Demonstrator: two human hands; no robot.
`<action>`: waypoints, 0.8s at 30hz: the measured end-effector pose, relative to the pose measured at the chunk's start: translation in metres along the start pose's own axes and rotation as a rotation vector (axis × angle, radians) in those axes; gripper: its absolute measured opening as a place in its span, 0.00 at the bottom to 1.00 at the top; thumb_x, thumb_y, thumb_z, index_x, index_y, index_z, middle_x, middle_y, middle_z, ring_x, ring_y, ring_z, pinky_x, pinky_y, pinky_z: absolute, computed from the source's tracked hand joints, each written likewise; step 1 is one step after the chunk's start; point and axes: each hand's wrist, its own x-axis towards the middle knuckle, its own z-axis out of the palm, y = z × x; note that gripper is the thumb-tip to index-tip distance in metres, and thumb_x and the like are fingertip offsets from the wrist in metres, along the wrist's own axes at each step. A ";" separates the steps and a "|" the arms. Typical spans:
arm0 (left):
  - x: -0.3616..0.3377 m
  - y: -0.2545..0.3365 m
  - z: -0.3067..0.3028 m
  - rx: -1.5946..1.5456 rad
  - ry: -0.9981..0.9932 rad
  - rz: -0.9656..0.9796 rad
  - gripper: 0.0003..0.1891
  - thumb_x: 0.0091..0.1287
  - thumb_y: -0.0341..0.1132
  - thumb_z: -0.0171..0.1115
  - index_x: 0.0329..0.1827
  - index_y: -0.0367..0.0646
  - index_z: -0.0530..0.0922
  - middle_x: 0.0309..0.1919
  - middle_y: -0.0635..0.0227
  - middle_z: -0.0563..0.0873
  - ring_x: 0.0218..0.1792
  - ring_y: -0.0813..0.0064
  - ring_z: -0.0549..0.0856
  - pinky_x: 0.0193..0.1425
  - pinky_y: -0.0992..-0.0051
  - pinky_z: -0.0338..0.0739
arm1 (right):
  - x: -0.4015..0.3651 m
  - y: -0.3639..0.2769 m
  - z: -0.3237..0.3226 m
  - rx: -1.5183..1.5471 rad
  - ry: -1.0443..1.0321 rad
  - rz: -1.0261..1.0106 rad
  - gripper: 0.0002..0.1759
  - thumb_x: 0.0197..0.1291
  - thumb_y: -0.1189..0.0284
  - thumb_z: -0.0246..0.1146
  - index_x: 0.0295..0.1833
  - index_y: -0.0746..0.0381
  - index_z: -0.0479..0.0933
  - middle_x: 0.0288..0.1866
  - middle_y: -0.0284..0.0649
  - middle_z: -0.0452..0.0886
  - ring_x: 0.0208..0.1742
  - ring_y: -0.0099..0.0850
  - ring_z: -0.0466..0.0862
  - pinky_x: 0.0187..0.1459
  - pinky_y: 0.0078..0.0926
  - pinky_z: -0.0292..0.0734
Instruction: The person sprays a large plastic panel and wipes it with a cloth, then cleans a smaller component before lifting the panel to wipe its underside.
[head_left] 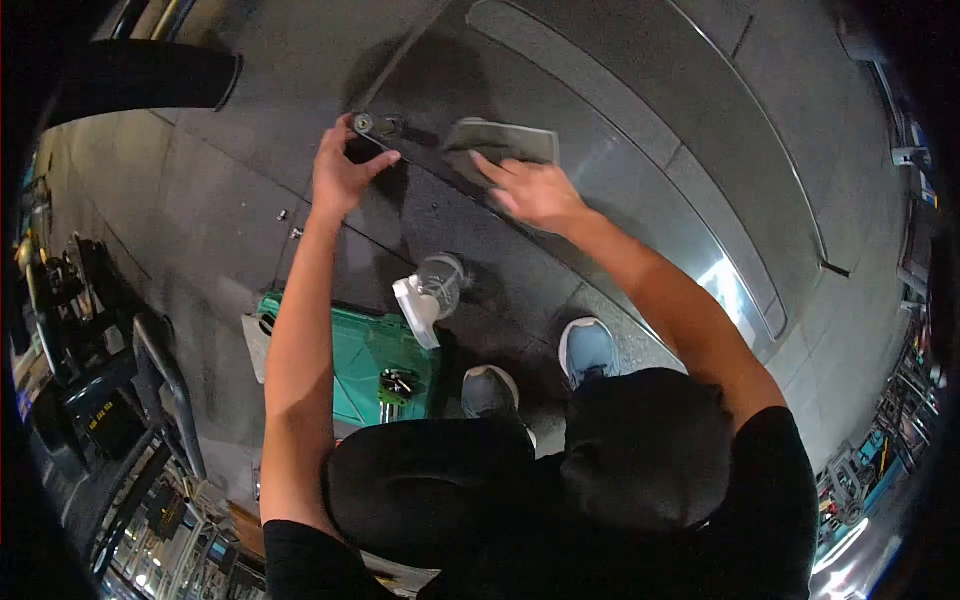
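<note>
My left hand [343, 178] is at the corner of a long dark panel [425, 185], thumb and fingers spread in a C shape. Its fingertips are right at a small round metal end piece [362, 123] there, and the thumb lies along the panel's edge. Slightly blurred, my right hand [535, 192] has a grey-green cloth [510, 142] under its fingers, against the panel's surface. The index finger points out over the cloth. Between my arms, a clear spray bottle [440, 283] with a white trigger head stands near my shoes.
By my left forearm lies a green case [360, 350], with a green-and-metal tool [397, 390] on it. Two small metal parts [296, 233] lie on the tiled floor. Black-framed equipment [100, 390] stands at the left, and a black padded cylinder [150, 78] juts in at the upper left.
</note>
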 end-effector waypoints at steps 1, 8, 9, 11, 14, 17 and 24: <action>0.001 -0.002 0.001 -0.033 -0.011 -0.021 0.54 0.51 0.50 0.87 0.77 0.32 0.69 0.63 0.48 0.82 0.67 0.54 0.82 0.71 0.60 0.77 | -0.028 0.012 0.001 -0.056 0.027 -0.002 0.39 0.68 0.64 0.66 0.83 0.50 0.62 0.42 0.41 0.82 0.43 0.43 0.88 0.45 0.45 0.86; 0.003 -0.009 0.000 -0.065 -0.029 -0.012 0.56 0.51 0.49 0.88 0.78 0.29 0.67 0.65 0.47 0.81 0.67 0.56 0.83 0.71 0.61 0.78 | -0.303 0.136 -0.017 -0.108 0.243 0.375 0.42 0.63 0.74 0.69 0.82 0.46 0.66 0.54 0.49 0.85 0.51 0.50 0.87 0.54 0.45 0.84; 0.004 -0.015 0.002 -0.071 -0.027 -0.013 0.56 0.51 0.49 0.88 0.78 0.28 0.67 0.65 0.48 0.82 0.66 0.57 0.83 0.70 0.61 0.78 | -0.341 0.147 -0.027 -0.147 0.183 0.477 0.43 0.63 0.74 0.69 0.83 0.47 0.65 0.52 0.50 0.84 0.49 0.50 0.87 0.52 0.46 0.84; 0.005 -0.013 0.001 -0.072 -0.026 -0.016 0.56 0.51 0.48 0.89 0.78 0.28 0.67 0.65 0.48 0.82 0.66 0.58 0.84 0.70 0.62 0.79 | -0.382 0.155 -0.033 -0.181 0.121 0.580 0.44 0.62 0.75 0.69 0.84 0.49 0.63 0.50 0.50 0.84 0.48 0.51 0.87 0.50 0.46 0.85; 0.004 0.005 -0.007 -0.190 -0.058 -0.153 0.55 0.50 0.47 0.89 0.77 0.28 0.68 0.64 0.51 0.82 0.65 0.60 0.84 0.70 0.63 0.79 | -0.376 0.167 -0.025 -0.256 0.147 0.470 0.45 0.62 0.77 0.68 0.85 0.54 0.60 0.47 0.51 0.82 0.43 0.51 0.87 0.45 0.45 0.86; 0.003 0.003 -0.009 -0.111 -0.066 -0.091 0.54 0.49 0.46 0.90 0.76 0.28 0.69 0.64 0.52 0.82 0.66 0.62 0.83 0.70 0.64 0.79 | -0.303 0.149 -0.028 -0.264 0.203 0.428 0.46 0.62 0.77 0.67 0.86 0.56 0.59 0.44 0.49 0.83 0.37 0.47 0.88 0.40 0.41 0.87; 0.001 0.004 -0.006 -0.202 -0.003 -0.038 0.51 0.49 0.43 0.90 0.75 0.30 0.72 0.64 0.56 0.82 0.64 0.65 0.83 0.70 0.65 0.78 | -0.058 0.121 -0.033 -0.253 0.205 0.138 0.44 0.62 0.70 0.70 0.84 0.56 0.62 0.38 0.44 0.84 0.36 0.42 0.88 0.37 0.40 0.86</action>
